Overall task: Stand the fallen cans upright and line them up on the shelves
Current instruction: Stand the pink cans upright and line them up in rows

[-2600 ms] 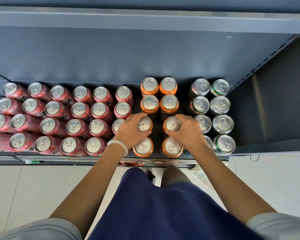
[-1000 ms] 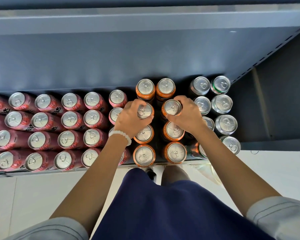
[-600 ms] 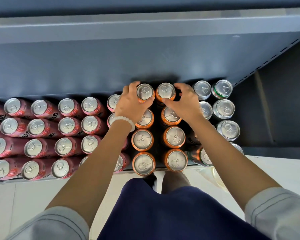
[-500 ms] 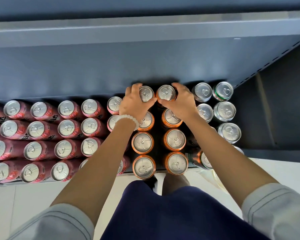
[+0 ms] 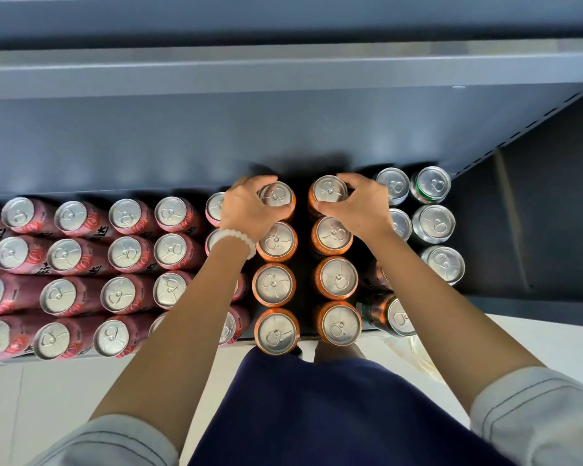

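Two orange cans stood at the back of the shelf (image 5: 535, 230), one in each row. The left hand (image 5: 246, 210) curled its fingers round the left can (image 5: 276, 196), and the right hand (image 5: 360, 206) held the right can (image 5: 329, 190) the same way. A hard push could knock a can over. An arm could bump the silver cans (image 5: 433, 223) or the pink cans (image 5: 125, 253) beside them.

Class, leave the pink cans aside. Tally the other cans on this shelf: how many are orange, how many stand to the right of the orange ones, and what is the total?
Orange cans: 8
Cans to their right: 7 in view; the right forearm may hide more
Total: 15
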